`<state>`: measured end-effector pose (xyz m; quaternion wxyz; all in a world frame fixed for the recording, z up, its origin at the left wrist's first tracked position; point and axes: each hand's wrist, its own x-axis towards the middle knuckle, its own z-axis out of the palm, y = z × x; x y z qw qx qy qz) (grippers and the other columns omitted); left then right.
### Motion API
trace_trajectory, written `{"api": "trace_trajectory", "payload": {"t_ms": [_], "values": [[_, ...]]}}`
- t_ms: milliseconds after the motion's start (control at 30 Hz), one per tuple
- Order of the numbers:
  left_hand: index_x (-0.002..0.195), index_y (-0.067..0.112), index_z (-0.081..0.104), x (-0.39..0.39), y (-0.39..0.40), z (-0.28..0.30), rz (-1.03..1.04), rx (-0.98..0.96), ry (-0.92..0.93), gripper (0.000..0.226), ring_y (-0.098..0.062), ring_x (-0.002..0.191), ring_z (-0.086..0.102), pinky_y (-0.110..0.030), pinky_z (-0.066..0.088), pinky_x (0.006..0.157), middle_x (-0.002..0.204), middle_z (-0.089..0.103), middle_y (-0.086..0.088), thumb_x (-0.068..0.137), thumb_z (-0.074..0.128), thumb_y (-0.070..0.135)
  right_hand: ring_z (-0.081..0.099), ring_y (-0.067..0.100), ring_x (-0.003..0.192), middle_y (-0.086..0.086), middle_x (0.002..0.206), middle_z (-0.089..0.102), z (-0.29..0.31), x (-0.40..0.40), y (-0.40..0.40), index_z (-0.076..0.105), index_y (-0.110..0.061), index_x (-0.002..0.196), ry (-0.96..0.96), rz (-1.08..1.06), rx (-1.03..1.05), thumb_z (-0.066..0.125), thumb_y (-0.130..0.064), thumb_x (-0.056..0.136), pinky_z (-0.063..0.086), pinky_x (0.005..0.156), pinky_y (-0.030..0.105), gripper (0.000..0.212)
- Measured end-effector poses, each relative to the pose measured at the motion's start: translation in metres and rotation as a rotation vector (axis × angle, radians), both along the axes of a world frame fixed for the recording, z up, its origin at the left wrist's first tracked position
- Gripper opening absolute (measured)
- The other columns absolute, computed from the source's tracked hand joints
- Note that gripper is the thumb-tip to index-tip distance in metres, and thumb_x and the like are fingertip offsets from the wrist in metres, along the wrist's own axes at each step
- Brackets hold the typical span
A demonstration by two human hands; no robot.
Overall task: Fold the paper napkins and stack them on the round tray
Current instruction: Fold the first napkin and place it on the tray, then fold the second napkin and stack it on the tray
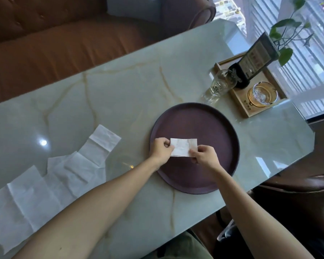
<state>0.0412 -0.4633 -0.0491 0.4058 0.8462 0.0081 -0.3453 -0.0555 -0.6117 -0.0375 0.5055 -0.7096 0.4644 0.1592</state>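
Both hands hold one folded napkin [183, 147] over the round tray [226, 133]. Left hand [162, 150] has its fingers curled closed around the napkin's left end, and right hand [205, 156] pinches the lower right corner between thumb and fingertips. That napkin is a small white rectangle, held roughly flat and stretched between the two hands above the tray's near-left part; whether it touches the tray cannot be told. Dark purple and low-rimmed, the tray lies on the pale marbled surface [120, 94] and shows nothing else on it. To the left, near the surface's front edge, several unfolded napkins [51, 182] lie spread out and overlapping in a loose row. Beyond the tray to the right, a clear drinking glass [218, 86] stands just beside a wooden tray [247, 109], which carries a glass ashtray [262, 95] and an upright card stand [254, 58].
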Motion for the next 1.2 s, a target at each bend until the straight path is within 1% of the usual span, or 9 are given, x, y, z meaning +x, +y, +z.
{"api": "trace_trajectory", "payload": {"t_ms": [133, 267, 367, 500, 733, 833, 933, 1067, 1200], "values": [[0.093, 0.01, 0.074, -0.004, -0.015, -0.013, -0.081, 0.124, -0.003, 0.011, -0.022, 0.08, 0.066, -0.027, 0.048, 0.072, 0.078, 0.066, 0.0, 0.086, 0.073, 0.018, 0.068, 0.027, 0.064, 0.011, 0.068, 0.073, -0.014, -0.004, -0.014, 0.064, -0.003, 0.075, 0.098, 0.056, -0.123, 0.06, -0.032, 0.077, 0.058, 0.066, 0.046, 0.03], [0.09, 0.016, 0.066, -0.006, -0.019, -0.02, -0.145, 0.19, -0.029, 0.009, -0.028, 0.09, 0.069, -0.032, 0.049, 0.073, 0.089, 0.074, -0.003, 0.087, 0.07, 0.024, 0.065, 0.029, 0.074, 0.002, 0.073, 0.068, -0.011, -0.002, -0.013, 0.059, -0.011, 0.074, 0.194, 0.148, -0.235, 0.058, -0.037, 0.08, 0.052, 0.067, 0.039, 0.027], [0.091, 0.015, 0.058, -0.006, -0.016, -0.021, -0.174, 0.231, -0.058, 0.021, -0.032, 0.087, 0.068, -0.036, 0.049, 0.07, 0.09, 0.072, -0.005, 0.087, 0.071, 0.031, 0.06, 0.031, 0.082, 0.0, 0.086, 0.064, -0.007, 0.0, -0.012, 0.056, -0.016, 0.087, 0.265, 0.185, -0.313, 0.058, -0.042, 0.085, 0.045, 0.072, 0.037, 0.026], [0.095, 0.014, 0.056, -0.005, -0.006, -0.016, -0.179, 0.254, -0.117, 0.02, -0.032, 0.089, 0.068, -0.036, 0.049, 0.07, 0.094, 0.072, -0.005, 0.09, 0.07, 0.028, 0.063, 0.041, 0.098, 0.015, 0.106, 0.067, -0.002, -0.006, -0.018, 0.047, -0.009, 0.1, 0.327, 0.158, -0.44, 0.054, -0.028, 0.091, 0.047, 0.081, 0.043, 0.022], [0.093, 0.019, 0.066, 0.022, 0.046, 0.014, -0.036, 0.134, -0.14, 0.013, -0.019, 0.082, 0.066, -0.029, 0.049, 0.072, 0.079, 0.064, 0.009, 0.087, 0.07, 0.029, 0.059, 0.036, 0.093, 0.011, 0.108, 0.065, 0.02, 0.032, 0.017, 0.049, -0.009, 0.101, 0.149, 0.271, -0.508, 0.057, -0.029, 0.092, 0.042, 0.075, 0.038, 0.024], [0.099, 0.016, 0.067, 0.043, 0.092, 0.019, -0.004, 0.123, -0.157, 0.02, -0.023, 0.091, 0.068, -0.032, 0.052, 0.08, 0.091, 0.069, 0.003, 0.085, 0.074, 0.029, 0.059, 0.029, 0.09, 0.005, 0.102, 0.063, 0.027, 0.067, 0.058, 0.053, -0.011, 0.1, -0.022, 0.322, -0.418, 0.061, -0.029, 0.091, 0.043, 0.067, 0.034, 0.022], [0.106, 0.01, 0.068, 0.067, 0.145, 0.02, 0.035, 0.145, -0.185, 0.029, -0.026, 0.101, 0.068, -0.034, 0.053, 0.087, 0.107, 0.072, -0.008, 0.085, 0.076, 0.028, 0.06, 0.025, 0.088, 0.003, 0.097, 0.066, 0.027, 0.099, 0.11, 0.057, -0.013, 0.099, -0.11, 0.389, -0.279, 0.067, -0.026, 0.087, 0.046, 0.074, 0.035, 0.02], [0.12, 0.009, 0.066, 0.093, 0.21, 0.019, 0.11, 0.18, -0.19, 0.041, -0.026, 0.114, 0.064, -0.032, 0.05, 0.095, 0.123, 0.069, -0.009, 0.084, 0.076, 0.026, 0.069, 0.022, 0.082, 0.005, 0.09, 0.072, 0.015, 0.127, 0.174, 0.062, -0.008, 0.112, -0.049, 0.335, 0.025, 0.076, -0.031, 0.081, 0.056, 0.075, 0.039, 0.041], [0.134, 0.009, 0.057, 0.113, 0.25, 0.013, 0.149, 0.136, -0.137, 0.056, -0.024, 0.127, 0.059, -0.029, 0.045, 0.101, 0.138, 0.062, -0.009, 0.085, 0.078, 0.027, 0.068, 0.022, 0.08, 0.01, 0.091, 0.066, -0.002, 0.136, 0.218, 0.059, -0.007, 0.108, 0.01, 0.174, 0.234, 0.076, -0.022, 0.086, 0.057, 0.072, 0.037, 0.032]]}}
